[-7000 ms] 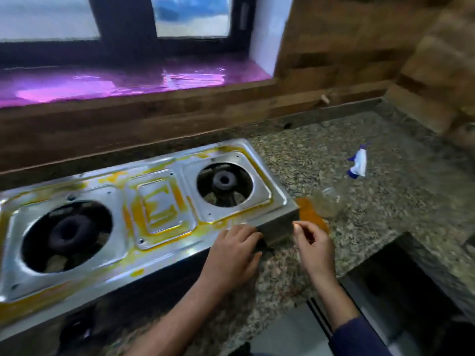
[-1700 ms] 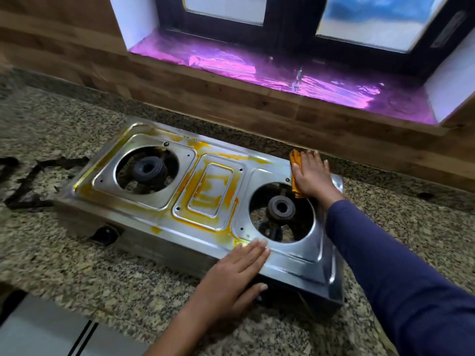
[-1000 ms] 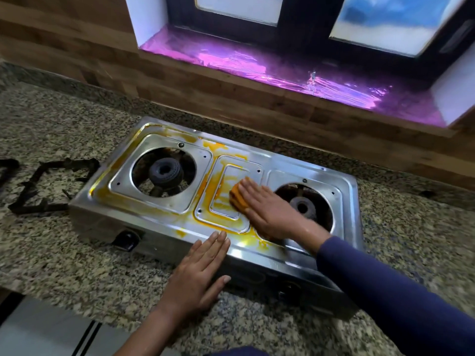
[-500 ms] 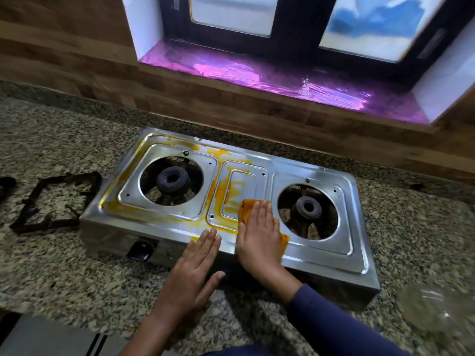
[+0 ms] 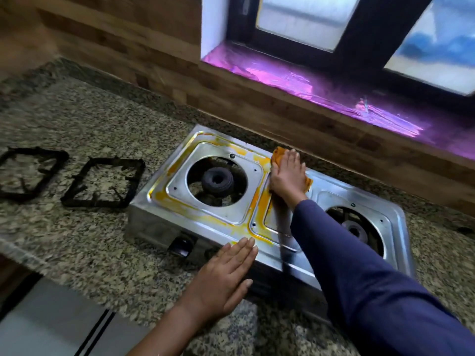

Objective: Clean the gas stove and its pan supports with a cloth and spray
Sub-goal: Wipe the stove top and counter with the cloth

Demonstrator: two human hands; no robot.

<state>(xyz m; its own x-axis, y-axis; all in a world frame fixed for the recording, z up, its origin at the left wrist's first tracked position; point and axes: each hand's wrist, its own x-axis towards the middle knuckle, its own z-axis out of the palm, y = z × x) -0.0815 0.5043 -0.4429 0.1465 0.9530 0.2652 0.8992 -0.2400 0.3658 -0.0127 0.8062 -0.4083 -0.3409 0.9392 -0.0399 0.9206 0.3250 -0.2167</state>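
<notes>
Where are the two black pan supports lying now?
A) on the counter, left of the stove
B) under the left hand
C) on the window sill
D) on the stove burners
A: both pan supports lie flat on the counter, left of the stove.

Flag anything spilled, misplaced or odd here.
Yellow-orange residue is smeared over the left half of the stainless-steel two-burner stove, around the left burner plate and centre panel: a spill, not a finish. The two black metal pan supports lie off the stove on the speckled granite counter, to its left.
</notes>
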